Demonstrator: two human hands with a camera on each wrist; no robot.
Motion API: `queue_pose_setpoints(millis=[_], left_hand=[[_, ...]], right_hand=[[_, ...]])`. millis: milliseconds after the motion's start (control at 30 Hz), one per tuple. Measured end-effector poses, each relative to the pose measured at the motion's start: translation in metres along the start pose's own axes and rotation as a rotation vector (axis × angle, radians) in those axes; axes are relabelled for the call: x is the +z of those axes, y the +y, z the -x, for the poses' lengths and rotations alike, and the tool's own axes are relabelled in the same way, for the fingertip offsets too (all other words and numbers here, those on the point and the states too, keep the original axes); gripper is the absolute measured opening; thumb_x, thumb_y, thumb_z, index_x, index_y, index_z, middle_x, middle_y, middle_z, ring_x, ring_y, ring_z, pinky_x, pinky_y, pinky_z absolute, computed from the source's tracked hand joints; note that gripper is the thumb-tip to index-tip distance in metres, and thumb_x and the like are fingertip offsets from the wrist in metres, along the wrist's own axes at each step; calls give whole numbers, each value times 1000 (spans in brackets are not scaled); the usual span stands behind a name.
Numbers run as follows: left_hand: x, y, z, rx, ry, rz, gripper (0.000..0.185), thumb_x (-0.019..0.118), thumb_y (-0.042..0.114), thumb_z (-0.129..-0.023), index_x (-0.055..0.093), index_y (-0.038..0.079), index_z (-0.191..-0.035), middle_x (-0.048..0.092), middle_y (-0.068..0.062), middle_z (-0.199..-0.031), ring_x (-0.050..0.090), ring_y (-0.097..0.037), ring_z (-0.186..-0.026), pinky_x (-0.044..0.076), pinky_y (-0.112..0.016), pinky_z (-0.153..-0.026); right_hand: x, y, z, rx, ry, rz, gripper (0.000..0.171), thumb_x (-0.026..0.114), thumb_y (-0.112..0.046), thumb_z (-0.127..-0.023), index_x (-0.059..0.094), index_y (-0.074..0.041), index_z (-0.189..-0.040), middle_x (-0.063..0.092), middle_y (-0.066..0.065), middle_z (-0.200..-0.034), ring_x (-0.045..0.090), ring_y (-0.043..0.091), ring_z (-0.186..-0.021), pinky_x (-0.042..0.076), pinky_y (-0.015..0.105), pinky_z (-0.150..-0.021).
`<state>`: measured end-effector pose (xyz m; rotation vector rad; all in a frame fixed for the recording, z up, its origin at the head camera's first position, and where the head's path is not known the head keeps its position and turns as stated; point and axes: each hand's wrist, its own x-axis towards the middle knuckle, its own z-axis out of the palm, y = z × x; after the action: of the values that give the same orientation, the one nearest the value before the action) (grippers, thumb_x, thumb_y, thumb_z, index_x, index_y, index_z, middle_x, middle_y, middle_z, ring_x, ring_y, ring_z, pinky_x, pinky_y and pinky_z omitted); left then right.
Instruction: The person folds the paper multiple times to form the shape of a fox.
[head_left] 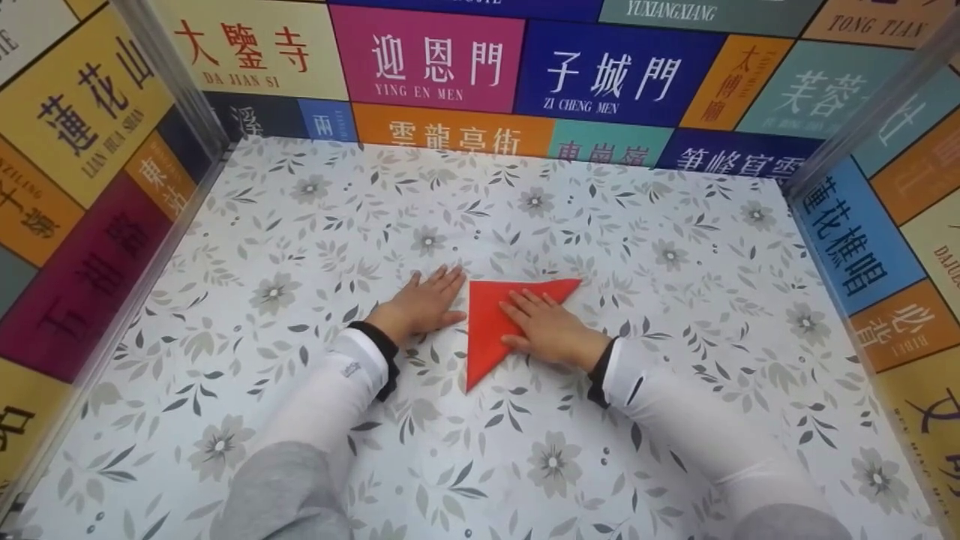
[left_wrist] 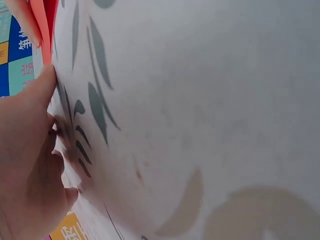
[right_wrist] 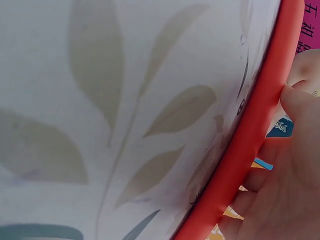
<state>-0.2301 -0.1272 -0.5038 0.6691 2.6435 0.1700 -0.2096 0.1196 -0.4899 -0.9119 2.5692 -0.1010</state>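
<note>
We note the walls (head_left: 90, 150) first: three sides of panels in yellow, magenta, blue, orange and teal, each printed with Chinese characters and some with romanised names such as "YING EN MEN" and "ZI CHENG MEN". Pale metal posts (head_left: 176, 82) stand in the two far corners.

The table (head_left: 525, 465) fills the space between the walls. Its cover is white with grey-green leaves and pale flowers, and it lies flat across the whole floor of the enclosure. In both wrist views the cover runs close under the lens, blurred, with leaf shapes showing.

Both forearms come in from the near edge in white sleeves (head_left: 330, 390) with dark cuffs; grey cloth shows at the bottom corners.

The paper (head_left: 491, 330) is red, folded to a triangle, and lies flat near the table's middle, one point toward the far right, one toward us.

The right hand (head_left: 551, 330) rests palm down on the paper, fingers straight and relaxed, pressing it to the cover; nothing is gripped. The right wrist view shows the paper's red edge (right_wrist: 250, 150) beside the fingers.

The left hand (head_left: 420, 304) lies flat on the cover just beside the paper's left edge, fingers extended and together, holding nothing. We cannot tell whether its thumb touches the paper.
</note>
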Motion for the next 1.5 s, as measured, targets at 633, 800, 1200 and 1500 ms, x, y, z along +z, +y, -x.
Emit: queue_pose_setpoints(millis=[633,800,1200,1500], left_hand=[[2,5,1,-3,-44,-22,73,31,49,-102,-1,13,-157,-7,-1,-164,-6,-27,-151,2,-59,-118],[3,3,0,-2,-46,-12,73,30,50,-102,-3,14,-156,-8,0,-164,-7,-27,-151,1,-59,-118],[2,5,2,2,-33,-25,72,31,48,-102,0,13,-157,-4,-2,-164,-4,-28,-151,4,-59,-118],[0,5,4,3,-33,-29,71,30,49,-102,0,14,-157,-5,-2,-164,-4,-29,-151,3,-59,-118]], right_hand=[[2,2,-5,-11,-12,-1,70,42,-51,-99,22,-13,-155,17,13,-162,12,32,-150,8,50,-121],[1,1,-5,-1,-19,-7,71,41,-53,-99,21,-14,-155,16,12,-162,11,31,-150,7,48,-122],[-1,-2,-5,-20,3,2,70,42,-50,-99,23,-10,-154,16,14,-162,13,33,-150,10,51,-121],[0,-1,-8,-10,-13,1,71,42,-51,-99,21,-11,-155,13,12,-163,12,32,-150,9,50,-121]])
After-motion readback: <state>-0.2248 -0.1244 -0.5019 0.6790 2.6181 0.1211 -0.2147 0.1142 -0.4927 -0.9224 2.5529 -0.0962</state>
